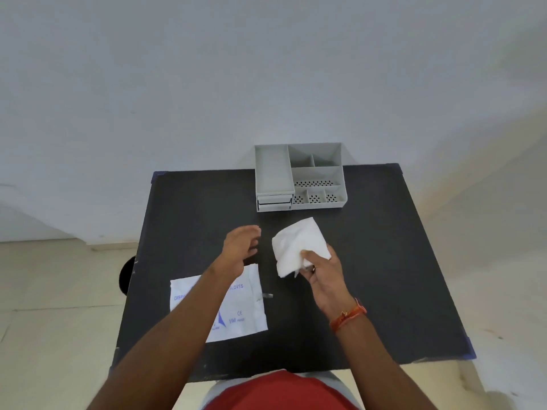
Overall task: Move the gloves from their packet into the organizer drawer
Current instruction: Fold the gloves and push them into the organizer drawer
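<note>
My right hand grips a folded white bundle of gloves, held above the middle of the black table. To its left my left hand hovers with fingers spread and holds nothing. The flat white glove packet with blue print lies near the table's front left, partly hidden under my left forearm. The grey organizer stands at the table's far edge; its two small drawers sit stacked at its front left, both pushed in.
The organizer has a long tray on the left and several open compartments on the right, some with perforated floors. A white wall rises behind the table. Beige floor surrounds it, with a dark round object past the left edge.
</note>
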